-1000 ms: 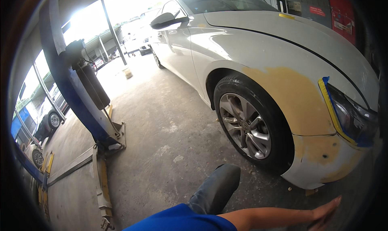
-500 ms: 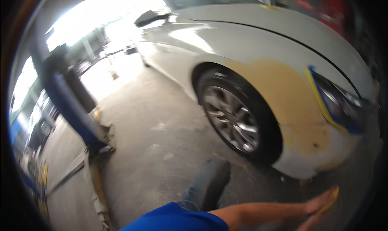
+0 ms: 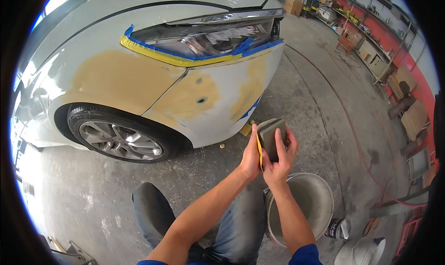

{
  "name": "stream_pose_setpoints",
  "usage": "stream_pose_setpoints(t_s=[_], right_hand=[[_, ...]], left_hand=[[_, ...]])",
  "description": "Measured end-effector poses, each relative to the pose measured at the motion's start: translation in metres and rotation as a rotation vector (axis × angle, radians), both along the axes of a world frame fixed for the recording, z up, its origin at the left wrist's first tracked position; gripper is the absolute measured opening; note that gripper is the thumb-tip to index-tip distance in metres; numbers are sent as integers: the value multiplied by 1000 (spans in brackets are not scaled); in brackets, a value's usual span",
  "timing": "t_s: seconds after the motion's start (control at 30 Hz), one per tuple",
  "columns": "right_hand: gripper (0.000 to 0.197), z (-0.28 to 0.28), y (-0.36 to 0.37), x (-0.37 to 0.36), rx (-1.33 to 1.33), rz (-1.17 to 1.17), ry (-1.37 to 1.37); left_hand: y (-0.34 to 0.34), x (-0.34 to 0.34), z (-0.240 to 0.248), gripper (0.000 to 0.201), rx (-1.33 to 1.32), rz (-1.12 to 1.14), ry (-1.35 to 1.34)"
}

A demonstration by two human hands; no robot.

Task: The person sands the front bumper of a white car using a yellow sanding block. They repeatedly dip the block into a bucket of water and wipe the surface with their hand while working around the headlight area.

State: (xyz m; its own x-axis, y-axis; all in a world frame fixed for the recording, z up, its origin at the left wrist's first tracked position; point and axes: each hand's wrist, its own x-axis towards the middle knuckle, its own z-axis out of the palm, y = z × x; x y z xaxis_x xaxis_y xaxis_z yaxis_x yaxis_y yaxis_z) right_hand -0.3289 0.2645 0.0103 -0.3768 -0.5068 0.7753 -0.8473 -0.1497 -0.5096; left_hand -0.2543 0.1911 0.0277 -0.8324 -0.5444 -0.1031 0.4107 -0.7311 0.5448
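Observation:
In front of my knees, both hands hold a flat, dark grey-green stack of sandpaper (image 3: pixel 270 134) with a yellow side. My left hand (image 3: pixel 250 156) presses along the yellow side, fingers mostly hidden behind it. My right hand (image 3: pixel 281 159) grips the grey face, fingers bent over it. Beyond them stands a pale car whose front fender (image 3: pixel 125 79) and bumper (image 3: pixel 227 91) carry tan filler patches, with a dark hole in the bumper patch. Blue and yellow masking tape (image 3: pixel 185 61) edges the headlight (image 3: pixel 208 38). Neither hand touches the car.
Below my right forearm stands a large pale bucket (image 3: pixel 328 195). A small dark can (image 3: pixel 337 229) and a white container (image 3: pixel 361 253) are beside it. The front wheel (image 3: pixel 120 137) is at left. A reddish hose (image 3: pixel 343 109) crosses the concrete floor; shelving (image 3: pixel 366 28) lines the right wall.
The view has swung right, toward the car's front corner and the bucket. My hands, low at the right edge before with something yellow, are now together near the middle holding the sandpaper.

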Motion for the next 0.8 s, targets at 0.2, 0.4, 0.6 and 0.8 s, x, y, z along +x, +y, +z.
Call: stream_pose_setpoints(t_s=[0.2,0.4,0.6,0.8], right_hand=[[63,-1,-12,7,33,66,-199],[63,-92,-1,-79,133,-268,242],[63,-37,35,-55,508,-270,100],[63,-57,19,-56,691,-99,72]], left_hand=[[-8,5,-9,76,-83,18,-70],[15,-70,-63,64,-851,414,6],[42,-51,-39,84,-1195,-40,0],[-17,-42,-80,47,-2156,293,-172]])
